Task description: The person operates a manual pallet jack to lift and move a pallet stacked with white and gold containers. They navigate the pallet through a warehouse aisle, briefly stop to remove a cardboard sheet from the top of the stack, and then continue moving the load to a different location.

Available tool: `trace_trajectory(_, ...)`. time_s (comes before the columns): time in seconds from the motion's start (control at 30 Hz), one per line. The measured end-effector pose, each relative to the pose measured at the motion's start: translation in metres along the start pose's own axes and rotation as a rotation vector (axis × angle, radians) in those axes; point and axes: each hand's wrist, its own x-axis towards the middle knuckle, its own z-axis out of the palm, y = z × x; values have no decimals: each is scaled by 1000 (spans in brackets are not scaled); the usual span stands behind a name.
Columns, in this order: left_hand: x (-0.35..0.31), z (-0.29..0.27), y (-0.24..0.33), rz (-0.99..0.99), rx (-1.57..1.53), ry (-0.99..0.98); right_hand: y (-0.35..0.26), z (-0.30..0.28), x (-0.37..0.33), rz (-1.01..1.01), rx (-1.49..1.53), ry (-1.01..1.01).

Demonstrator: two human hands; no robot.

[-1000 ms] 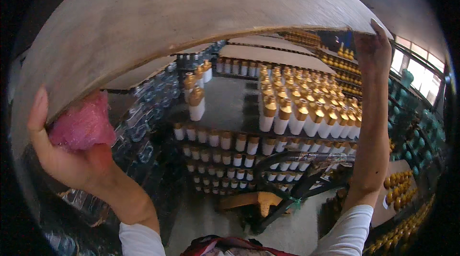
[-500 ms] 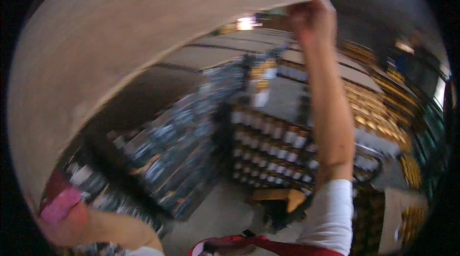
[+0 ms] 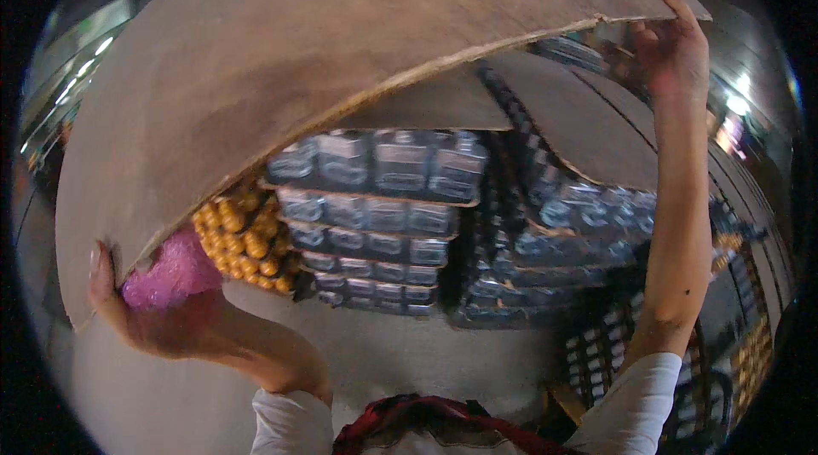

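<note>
A large, flat brown board [image 3: 366, 29] with a rough edge, perhaps hardboard or cardboard, is held up in front of me and fills the upper part of the head view. My left hand [image 3: 162, 319] grips its lower left corner, thumb over the face. Some crumpled, shiny pink material [image 3: 175, 272] sits between that hand and the board's underside; I cannot tell its kind. At the upper right corner, my right hand [image 3: 677, 59] clasps the edge, fingertips on the face and palm beneath.
Below the board stands a stack of clear containers [image 3: 375, 216] in layers parted by thin sheets. Yellow-orange rounded items [image 3: 247, 238] are piled beside it. More layered stacks [image 3: 562, 259] stand to the right, one topped by a brown sheet [image 3: 588, 123]. Grey floor [image 3: 383, 344] lies nearer me.
My view has swung round to different stacks, with the board still in both hands. The board's left end shows higher, and my left thumb has come into sight on its face.
</note>
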Motion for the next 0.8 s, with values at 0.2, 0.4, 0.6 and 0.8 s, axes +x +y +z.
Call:
trace_trajectory(0.2, 56, -65, 63, 127, 11, -6, 127, 115, -21, 233, 241, -110)
trace_trajectory(0.4, 101, -113, 124, 329, 147, 40, 235, 254, -79, 437, 473, -292)
trace_trajectory(0.6, 176, -195, 192, 454, 279, 139, 312, 437, -185, 642, 742, -469)
trace_trajectory(0.8, 288, -280, 243, 589, 436, 104, 373, 629, -303, 857, 868, -549)
